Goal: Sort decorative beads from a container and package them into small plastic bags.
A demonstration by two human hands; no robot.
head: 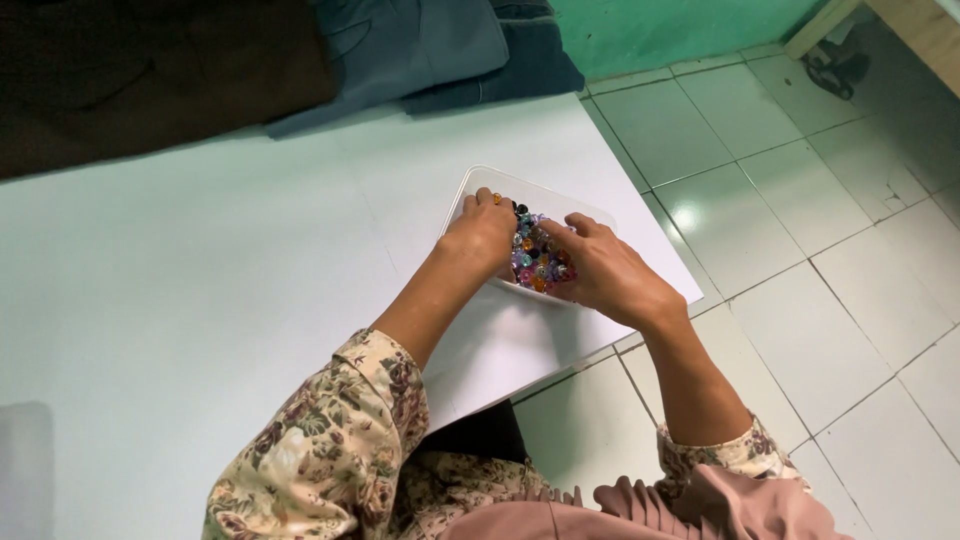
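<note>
A white rectangular tray [497, 180] lies near the right edge of a white table [200, 260]. It holds several small colourful beads [536, 256] in purple, orange, green and clear tones. My left hand [481, 234] reaches into the tray's left side, fingers bent among the beads, with an orange bead at a fingertip. On the tray's right side, my right hand [606, 271] rests with its fingers curled down into the bead pile. Whether either hand pinches a bead is hidden by the fingers.
Dark brown and blue folded cloths [400, 45] lie along the table's far edge. A pale green tiled floor [800, 220] spreads to the right, with a green wall behind and a wooden furniture leg [820, 25] at top right. My floral sleeves [330, 450] show below.
</note>
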